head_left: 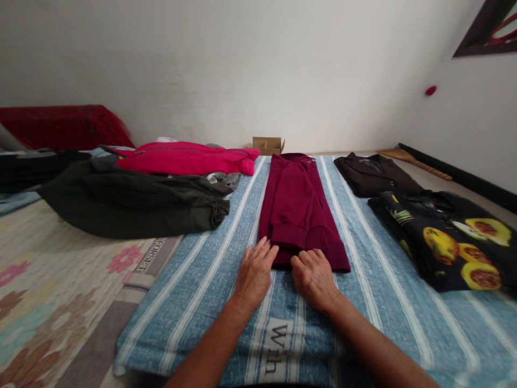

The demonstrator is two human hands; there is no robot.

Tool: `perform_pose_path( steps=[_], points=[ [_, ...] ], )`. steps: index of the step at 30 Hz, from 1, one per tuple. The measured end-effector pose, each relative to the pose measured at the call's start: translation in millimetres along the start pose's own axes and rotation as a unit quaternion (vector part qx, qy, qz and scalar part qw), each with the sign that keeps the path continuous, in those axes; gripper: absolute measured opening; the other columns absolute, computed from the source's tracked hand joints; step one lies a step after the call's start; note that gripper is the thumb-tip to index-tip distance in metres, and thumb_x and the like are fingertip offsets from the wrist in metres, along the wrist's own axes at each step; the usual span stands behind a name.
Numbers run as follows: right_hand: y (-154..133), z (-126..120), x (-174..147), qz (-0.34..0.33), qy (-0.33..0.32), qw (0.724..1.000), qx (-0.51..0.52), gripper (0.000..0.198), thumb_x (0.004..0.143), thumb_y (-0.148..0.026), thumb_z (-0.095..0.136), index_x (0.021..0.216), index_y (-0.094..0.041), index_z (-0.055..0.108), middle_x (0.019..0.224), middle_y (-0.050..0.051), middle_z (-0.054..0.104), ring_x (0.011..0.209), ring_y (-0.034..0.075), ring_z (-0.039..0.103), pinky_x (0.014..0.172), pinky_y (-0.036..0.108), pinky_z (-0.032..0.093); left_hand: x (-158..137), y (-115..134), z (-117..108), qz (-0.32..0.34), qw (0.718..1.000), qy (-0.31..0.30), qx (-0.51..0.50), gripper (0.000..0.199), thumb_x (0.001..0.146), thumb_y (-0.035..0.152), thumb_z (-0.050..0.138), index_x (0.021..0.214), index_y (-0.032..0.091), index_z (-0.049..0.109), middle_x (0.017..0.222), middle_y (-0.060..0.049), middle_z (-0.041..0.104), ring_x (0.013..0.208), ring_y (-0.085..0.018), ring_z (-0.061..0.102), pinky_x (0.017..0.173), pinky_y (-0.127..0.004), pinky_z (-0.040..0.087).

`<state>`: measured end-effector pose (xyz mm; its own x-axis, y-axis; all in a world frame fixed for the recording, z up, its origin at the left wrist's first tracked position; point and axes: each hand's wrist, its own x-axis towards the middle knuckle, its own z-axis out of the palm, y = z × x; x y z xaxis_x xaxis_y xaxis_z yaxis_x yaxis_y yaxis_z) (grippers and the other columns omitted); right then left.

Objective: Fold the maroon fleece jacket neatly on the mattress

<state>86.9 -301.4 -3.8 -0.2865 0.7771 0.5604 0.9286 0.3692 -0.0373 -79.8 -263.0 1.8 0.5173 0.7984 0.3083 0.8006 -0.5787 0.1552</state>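
Observation:
A maroon sweatshirt (pixel 297 199) lies lengthwise in front of me, its sides and sleeves folded in and its neck toward the wall. At its near left corner, my left hand (pixel 255 272) rests with the fingers stretched out over the hem and a cuff. My right hand (pixel 315 277) is closed at the middle of the near hem, fingers curled onto the cloth. Its fingertips are partly hidden. Both hands touch the sweatshirt, which lies flat on a blue and white striped cloth (pixel 214 302).
On the left lie a dark green garment (pixel 137 202) and a bright pink one (pixel 189 157). To the right are a folded dark brown garment (pixel 375 175) and a black fruit-print one (pixel 448 237). A small cardboard box (pixel 267 145) stands by the wall.

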Motion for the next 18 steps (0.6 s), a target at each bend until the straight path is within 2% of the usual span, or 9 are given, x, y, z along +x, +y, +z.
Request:
perform_pose_path(
  steps=[4, 6, 12, 18],
  points=[
    [-2.6, -3.8, 0.5, -0.038, 0.005, 0.999, 0.028, 0.019, 0.086, -0.012, 0.046, 0.098, -0.014, 0.060, 0.082, 0.006, 0.055, 0.075, 0.019, 0.043, 0.075, 0.034, 0.031, 3.3, 2.8, -4.1, -0.009, 1.000, -0.018, 0.013, 0.047, 0.081, 0.000, 0.040, 0.121, 0.019, 0.057, 0.127, -0.012, 0.056, 0.127, -0.026, 0.042, 0.102, -0.048, 0.035],
    [-3.7, -3.6, 0.9, -0.052, -0.002, 0.998, 0.033, 0.024, 0.087, -0.011, 0.044, 0.105, -0.012, 0.059, 0.090, 0.009, 0.056, 0.080, 0.020, 0.044, 0.077, 0.035, 0.032, 5.1, 3.6, -5.7, -0.010, 0.999, -0.026, 0.020, 0.048, 0.082, 0.001, 0.041, 0.123, 0.021, 0.056, 0.127, -0.012, 0.055, 0.126, -0.026, 0.042, 0.102, -0.048, 0.036],
    [-3.6, 0.3, 0.9, -0.045, -0.053, 0.997, 0.022, 0.015, 0.085, -0.009, 0.047, 0.087, -0.015, 0.061, 0.082, 0.006, 0.054, 0.075, 0.019, 0.043, 0.074, 0.035, 0.034, 7.4, 3.4, -6.5, -0.004, 0.998, -0.038, 0.048, 0.043, 0.083, 0.004, 0.044, 0.117, 0.025, 0.060, 0.130, -0.013, 0.051, 0.125, -0.027, 0.042, 0.100, -0.048, 0.036],
    [-0.1, -5.7, -0.9, -0.044, -0.062, 0.995, 0.063, 0.013, 0.083, -0.009, 0.051, 0.086, -0.016, 0.062, 0.085, 0.005, 0.058, 0.076, 0.018, 0.046, 0.076, 0.034, 0.036, 1.5, -2.4, -0.5, 0.009, 0.999, -0.019, 0.032, 0.045, 0.082, 0.001, 0.042, 0.118, 0.021, 0.059, 0.132, -0.012, 0.050, 0.129, -0.025, 0.038, 0.102, -0.044, 0.037]
  ],
)
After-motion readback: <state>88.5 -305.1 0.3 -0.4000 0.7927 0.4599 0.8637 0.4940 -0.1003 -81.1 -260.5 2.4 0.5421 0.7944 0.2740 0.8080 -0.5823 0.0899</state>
